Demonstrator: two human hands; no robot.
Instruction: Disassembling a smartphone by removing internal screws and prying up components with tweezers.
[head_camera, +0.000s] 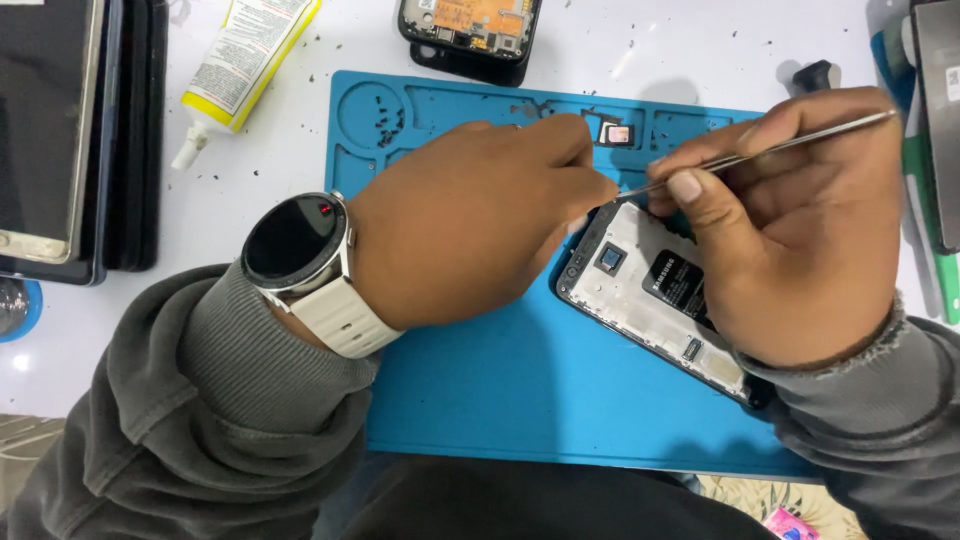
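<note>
- The step in hand looked like fine work inside an opened phone (655, 300): the right hand (800, 230) pinched a thin metal tool (770, 148) between thumb and fingers, its tip angled down toward the phone's upper edge.
- The left hand (470, 220) lay curled over the phone's top corner, fingertips pressed together close to the tool's tip; whether it gripped a small part or only steadied the frame could not be told, since the fingers hid that spot.
- By my judgement, the next move called for a light, steady touch at the tip, with the left hand bracing the frame so it would not slide on the mat.
- The phone lay tilted on the blue work mat (500, 380), toward its right side, back cover off, showing a pale inner plate, a small square camera module and a dark label; its lower end sat under the right wrist.
- A smartwatch (295, 242) with a white strap sat on the left wrist.
- Beyond the mat on the white surface (280, 160) lay a glue tube (245, 60) and another stripped phone body (470, 30).
</note>
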